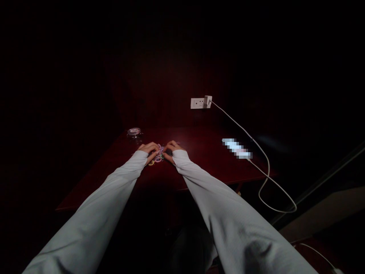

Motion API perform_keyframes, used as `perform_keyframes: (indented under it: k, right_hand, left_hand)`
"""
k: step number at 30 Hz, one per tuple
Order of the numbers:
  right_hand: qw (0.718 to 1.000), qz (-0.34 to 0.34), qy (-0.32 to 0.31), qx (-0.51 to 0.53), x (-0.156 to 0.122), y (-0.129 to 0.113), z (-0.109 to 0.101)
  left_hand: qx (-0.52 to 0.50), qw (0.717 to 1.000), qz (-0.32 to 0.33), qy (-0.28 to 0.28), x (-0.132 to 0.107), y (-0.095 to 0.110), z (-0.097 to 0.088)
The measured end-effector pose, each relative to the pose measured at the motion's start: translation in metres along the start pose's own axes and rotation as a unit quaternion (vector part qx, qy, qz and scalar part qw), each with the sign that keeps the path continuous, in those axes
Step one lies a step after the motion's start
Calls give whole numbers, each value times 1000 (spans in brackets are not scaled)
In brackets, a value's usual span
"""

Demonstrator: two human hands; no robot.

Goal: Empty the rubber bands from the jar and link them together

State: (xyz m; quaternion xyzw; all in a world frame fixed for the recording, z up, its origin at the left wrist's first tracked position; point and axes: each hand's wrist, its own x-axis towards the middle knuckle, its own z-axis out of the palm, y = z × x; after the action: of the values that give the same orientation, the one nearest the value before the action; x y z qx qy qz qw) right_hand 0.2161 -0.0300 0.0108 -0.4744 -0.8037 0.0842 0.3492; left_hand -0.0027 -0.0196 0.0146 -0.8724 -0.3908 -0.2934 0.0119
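Both my arms in pale long sleeves reach out over a dark red table [199, 167]. My left hand [150, 149] and my right hand [173, 148] meet over a small heap of coloured rings [158, 155], pink, purple and yellow. The fingers of both hands are curled and pinch into the heap; which ring each holds is too small and dark to tell.
A small clear jar with a pinkish lid [134, 133] stands just beyond my left hand. A lit phone [237, 148] lies to the right on the table, its white cable [266, 167] running up to a wall socket [201, 102] and looping off the edge. The room is very dark.
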Motion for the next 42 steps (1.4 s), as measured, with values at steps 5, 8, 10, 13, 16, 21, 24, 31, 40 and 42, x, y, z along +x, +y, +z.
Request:
perform_keyframes:
  k: [5, 8, 10, 13, 16, 21, 24, 31, 40, 42]
  right_hand:
    - [999, 24, 12, 27, 1, 5, 3]
    - [999, 30, 15, 32, 2, 4, 4]
    - [999, 34, 22, 36, 3, 3, 5]
    - [998, 30, 28, 46, 5, 5, 7]
    - [998, 18, 30, 58, 5, 8, 9]
    - [998, 24, 16, 56, 5, 8, 11]
    - [998, 30, 11, 60, 5, 8, 12]
    - [996, 15, 9, 87, 8, 13, 13]
    - [991, -3, 32, 131, 13, 22, 20]
    - [989, -9, 36, 141, 13, 23, 21]
  left_hand:
    - [8, 1000, 1, 1, -1, 2, -3]
    - [3, 1000, -2, 0, 0, 2, -3]
    - [0, 1000, -4, 0, 0, 1, -3]
    - [4, 1000, -6, 0, 1, -1, -3]
    - [7, 1000, -4, -2, 1, -3, -2]
    - [5, 1000, 3, 3, 0, -4, -1]
    - [5, 1000, 5, 5, 0, -4, -1]
    - [7, 1000, 5, -3, 0, -5, -1]
    - [13, 1000, 15, 9, -1, -5, 1]
    - [12, 1000, 14, 10, -1, -5, 1]
